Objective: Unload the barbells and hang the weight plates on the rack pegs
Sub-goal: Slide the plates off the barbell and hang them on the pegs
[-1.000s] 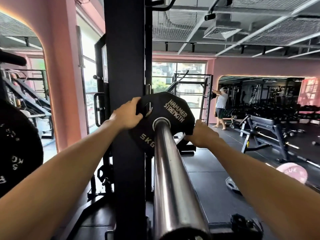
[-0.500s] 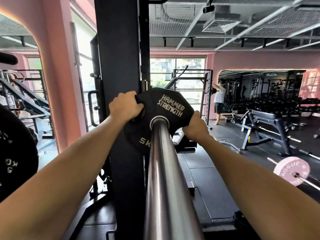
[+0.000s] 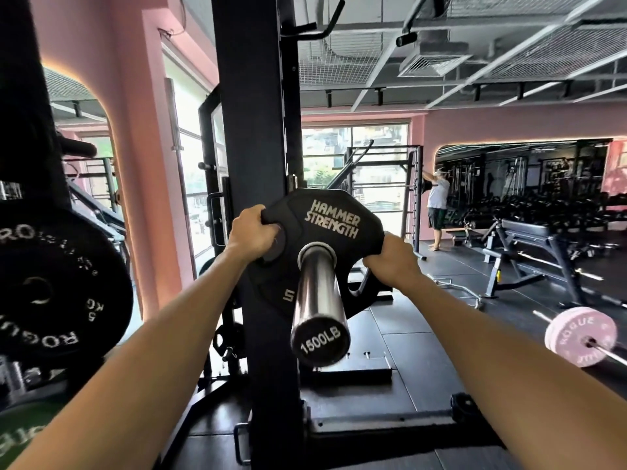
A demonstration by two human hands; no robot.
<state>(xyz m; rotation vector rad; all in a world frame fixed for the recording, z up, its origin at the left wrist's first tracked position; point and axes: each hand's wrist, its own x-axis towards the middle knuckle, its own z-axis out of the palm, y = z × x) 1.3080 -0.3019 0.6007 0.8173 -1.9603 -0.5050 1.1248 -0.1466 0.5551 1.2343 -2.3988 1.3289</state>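
Pink walls, a dark rubber floor (image 3: 424,337) and a black steel rack upright (image 3: 258,130) frame the scene, with a black bumper plate (image 3: 51,293) hung at nine o'clock and a pink-plated barbell (image 3: 580,337) lying on the floor at three o'clock. At the centre, a black twelve-sided rubber weight plate (image 3: 325,218) marked with white lettering is seated on the chrome barbell sleeve (image 3: 317,286), its face turned toward the camera. The plate's upper left edge is gripped by the left hand (image 3: 249,232) and its right edge by the right hand (image 3: 393,262), fingers curled over the rim. The sleeve's long axis runs from twelve o'clock down toward six, ending in a black end cap (image 3: 320,340). The step in hand is judged to be unloading; next, the plate would need to be drawn straight along that axis, kept square so that binding is avoided, then carried to a peg.
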